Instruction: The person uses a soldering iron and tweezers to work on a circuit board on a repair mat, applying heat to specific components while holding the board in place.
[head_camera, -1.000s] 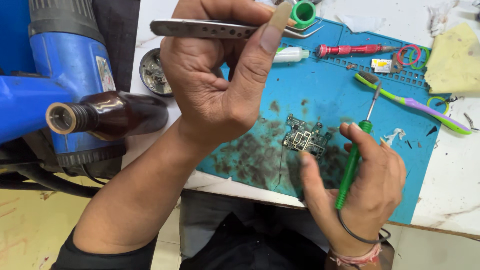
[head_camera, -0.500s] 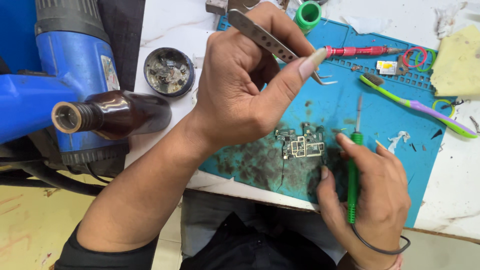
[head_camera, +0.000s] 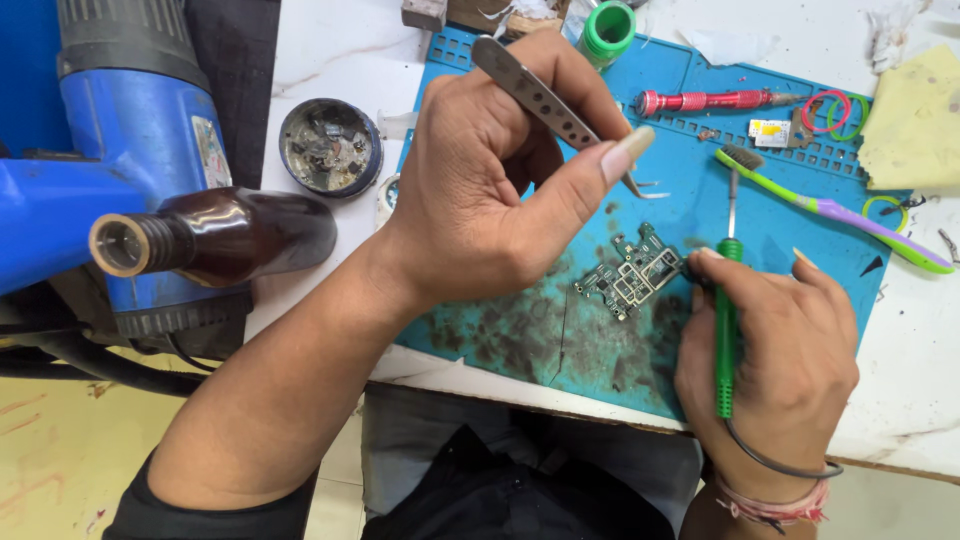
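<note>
Far left: blue heat gun (head_camera: 120, 170) standing off the surface edge, brown glass bottle (head_camera: 215, 238) lying across it, open mouth pointing left. Just right of these, on the white surface (head_camera: 330, 60): round black tin (head_camera: 330, 146) holding debris, sitting beside the blue work mat (head_camera: 780, 215).

Centre: left hand (head_camera: 490, 190) hovering over the mat, fingers pinching metal tweezers (head_camera: 555, 105). Tweezers' long axis running from upper left to lower right, tips pointing down-right and ending just above the circuit board (head_camera: 630, 275), not touching it. Hand and forearm blocking the mat's left portion.

Circuit board lying flat on the mat's soiled centre, long axis slanting from lower left to upper right, right end touching the right hand's fingers.

Right: right hand (head_camera: 775, 370) at the mat's near edge, fingers wrapped around a green-handled tool (head_camera: 726, 320). Tool standing near vertical in view, metal shaft pointing away from the body, cord trailing off below the wrist.

Beyond: green cap (head_camera: 608, 25), red screwdriver (head_camera: 710, 100) lying horizontally, green-and-purple toothbrush (head_camera: 830, 208) slanting down-right, yellow cloth (head_camera: 915, 120) at the far right. Open mat showing between board and screwdriver.
</note>
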